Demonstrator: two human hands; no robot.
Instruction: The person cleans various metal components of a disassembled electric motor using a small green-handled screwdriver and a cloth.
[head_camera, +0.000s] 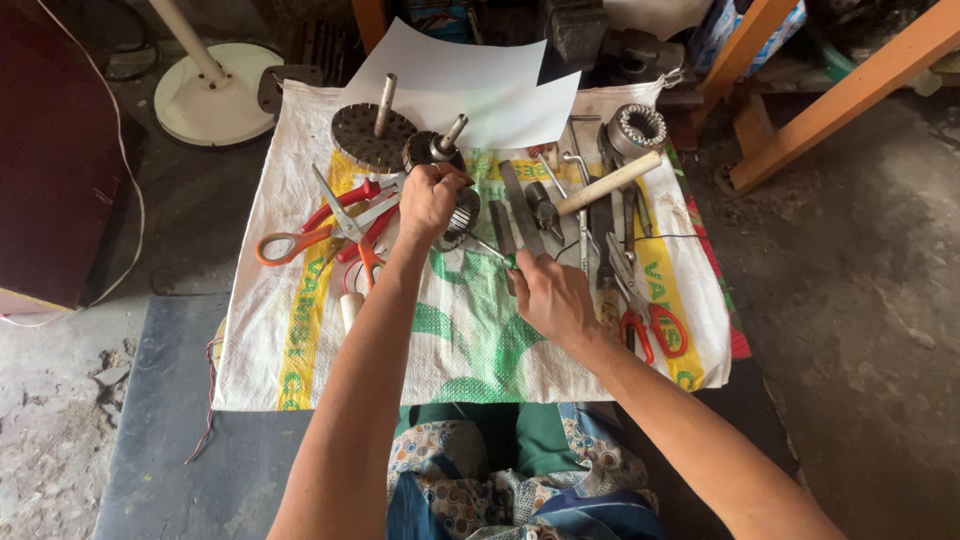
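Left hand (428, 200) fingers gripping ribbed metal stator (462, 218); right hand (550, 295) fingers closed on thin screwdriver (490, 250). Underneath, woven sack (450, 340) on floor; scissors (330, 232) left of fingers.

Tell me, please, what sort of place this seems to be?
Probably an informal floor-level repair workshop: hand tools such as a hammer and pliers lie on a woven sack, beside motor parts.

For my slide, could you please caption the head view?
Left hand grips a motor stator while right hand probes it with a screwdriver.
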